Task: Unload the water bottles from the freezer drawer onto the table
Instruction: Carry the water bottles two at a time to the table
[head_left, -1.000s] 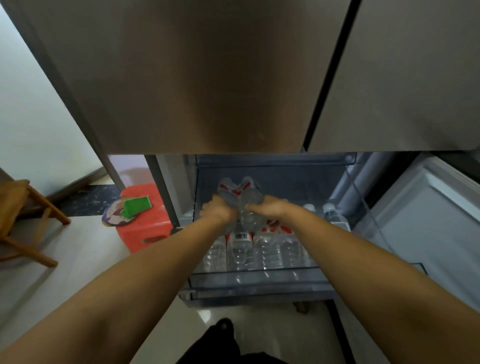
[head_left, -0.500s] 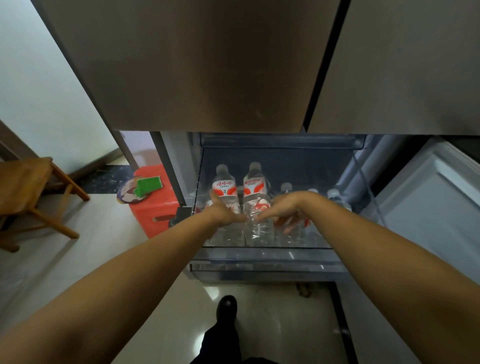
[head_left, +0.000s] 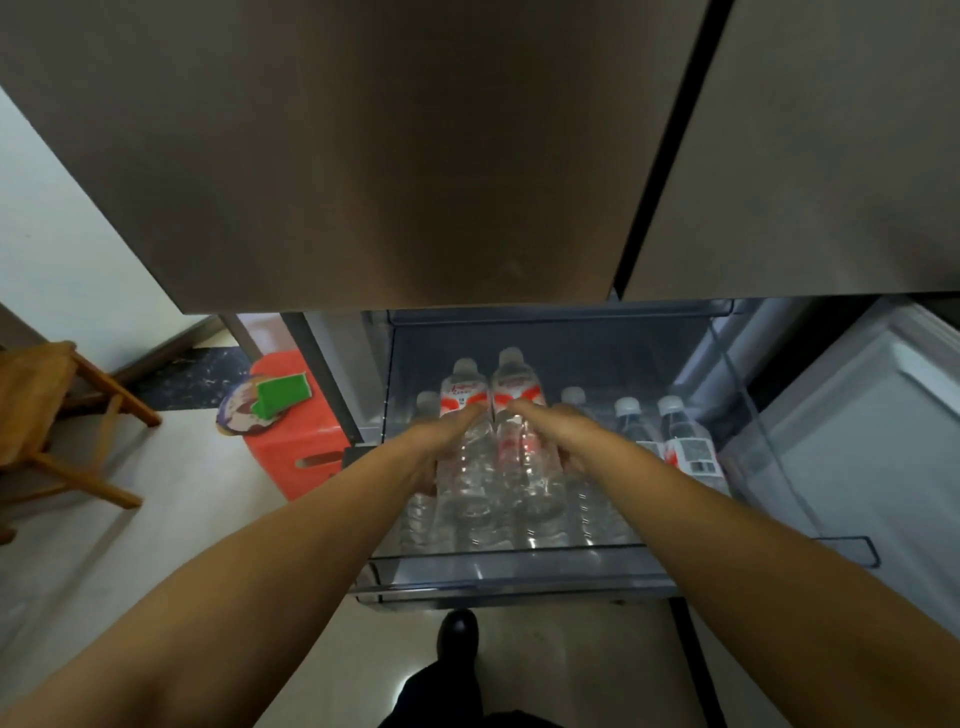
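Both arms reach into the open freezer drawer (head_left: 519, 569), a clear plastic bin pulled out beneath the brushed-metal fridge doors (head_left: 395, 156). The left hand (head_left: 441, 441) has its grip closed around the left raised water bottle (head_left: 465, 415), and the right hand (head_left: 553, 434) is wrapped around the right raised water bottle (head_left: 514, 410); the two bottles are held upright, side by side and touching, above the others. Each carries a red-and-white label band with red script that is too blurred to read. More capped bottles stand in the drawer: one at the left (head_left: 427, 410) and three to the right, the outermost (head_left: 688, 447) showing a white panel with dark printed codes, also unreadable. On the pale tiled floor (head_left: 171, 519) to the left sits a red plastic stool (head_left: 301, 441) bearing a patterned round fan (head_left: 241, 415) and a green packet (head_left: 280, 392). A wooden chair (head_left: 47, 415) stands further left by the white wall. A dark shoe (head_left: 457, 631) shows below the drawer, and an open white freezer door (head_left: 857, 447) lies at right.
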